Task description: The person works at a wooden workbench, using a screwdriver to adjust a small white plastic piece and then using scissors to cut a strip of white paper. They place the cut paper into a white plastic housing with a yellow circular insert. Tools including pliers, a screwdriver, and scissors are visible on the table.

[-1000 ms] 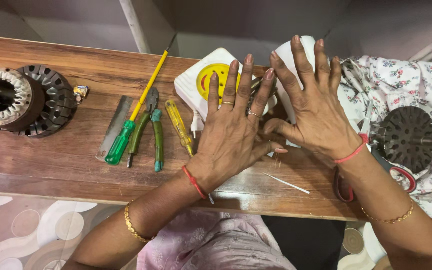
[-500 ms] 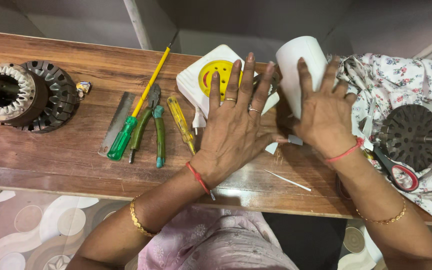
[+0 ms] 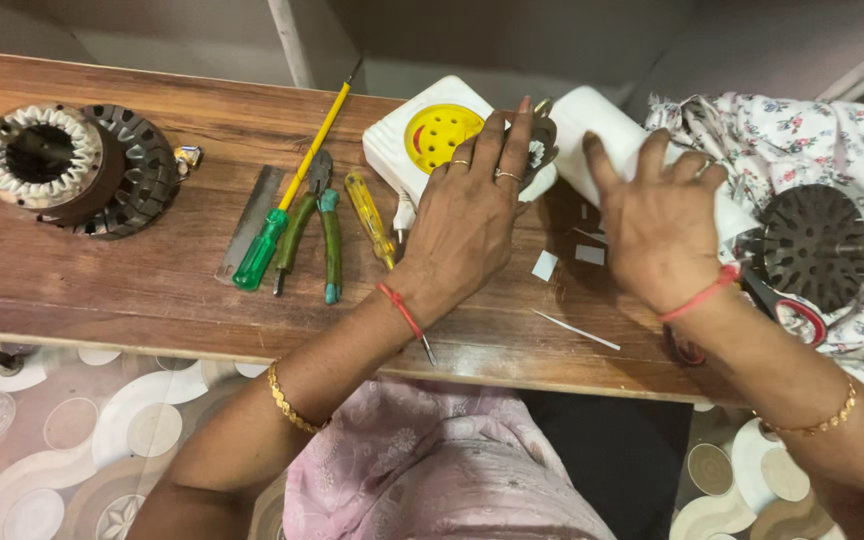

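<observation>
The right hand (image 3: pixel 664 232) lies flat over a roll of white paper (image 3: pixel 602 135), fingers spread and pressing on it rather than closed around it; the roll runs from under the palm out past the fingertips towards the far edge of the bench. The left hand (image 3: pixel 467 225) is open too, palm down, its fingertips resting on a small dark part (image 3: pixel 542 140) that sits between the roll and a white square box with a yellow perforated disc (image 3: pixel 422 135). Whether the left fingers pinch anything underneath cannot be told.

The roll is held only by downward pressure, so it could unroll or slide away from the right palm if that pressure eases. Small white paper offcuts (image 3: pixel 544 265) lie between the two hands and could be swept off by a wrist. Just beside the right wrist, red-handled scissors (image 3: pixel 787 315) lie partly under the forearm, which could catch on them.

The surface is a wooden bench (image 3: pixel 152 290), worn and grained. To the left of the left hand lie a yellow screwdriver (image 3: pixel 370 215), green-handled pliers (image 3: pixel 317 225), a green-handled screwdriver with a yellow shaft (image 3: pixel 287 195) and a flat metal blade (image 3: pixel 250 220); well beyond them sits a wound motor stator (image 3: pixel 62 165). Right of the right hand, a dark motor rotor (image 3: pixel 812 245) rests on a floral cloth (image 3: pixel 832 140). The floor below has a pattern of circles.
</observation>
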